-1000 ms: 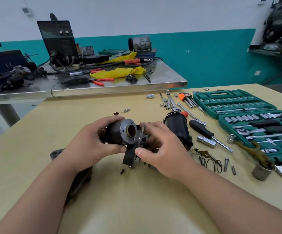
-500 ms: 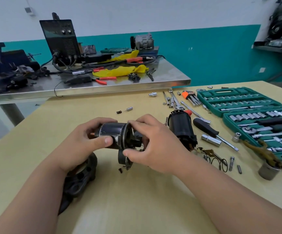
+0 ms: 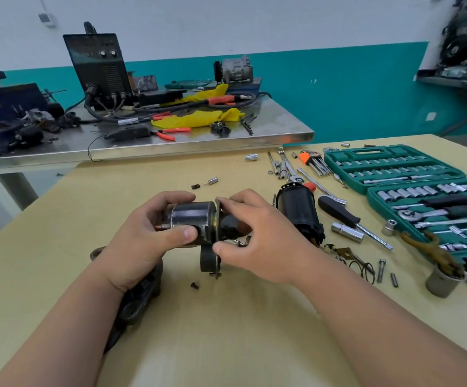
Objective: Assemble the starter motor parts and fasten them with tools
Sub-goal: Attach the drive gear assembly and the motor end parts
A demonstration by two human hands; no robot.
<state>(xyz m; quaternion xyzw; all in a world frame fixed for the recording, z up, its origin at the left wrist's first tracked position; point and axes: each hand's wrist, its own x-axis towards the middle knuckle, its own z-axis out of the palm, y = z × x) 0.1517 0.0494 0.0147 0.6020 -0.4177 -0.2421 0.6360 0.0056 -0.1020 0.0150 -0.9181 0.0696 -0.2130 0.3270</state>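
My left hand (image 3: 145, 241) grips a dark metal cylinder (image 3: 193, 222), the solenoid of the starter motor, lying sideways above the yellow table (image 3: 226, 331). My right hand (image 3: 257, 236) pinches a thin metal plate (image 3: 217, 241) and the dark part behind it against the cylinder's right end. A black motor housing (image 3: 299, 212) stands just right of my right hand. A dark cast end housing (image 3: 140, 300) lies partly hidden under my left wrist. A small black screw (image 3: 194, 285) lies on the table below the plate.
An open green socket set (image 3: 422, 196) fills the right side. A black-handled screwdriver (image 3: 346, 219), loose sockets, hex keys (image 3: 314, 163), bolts and springs (image 3: 363, 268) lie between it and the housing. A steel bench (image 3: 170, 141) with a welder stands behind.
The cylinder has turned so that its side faces me instead of its open end. My right hand has brought the plate flat against its right end. The view shifted slightly.
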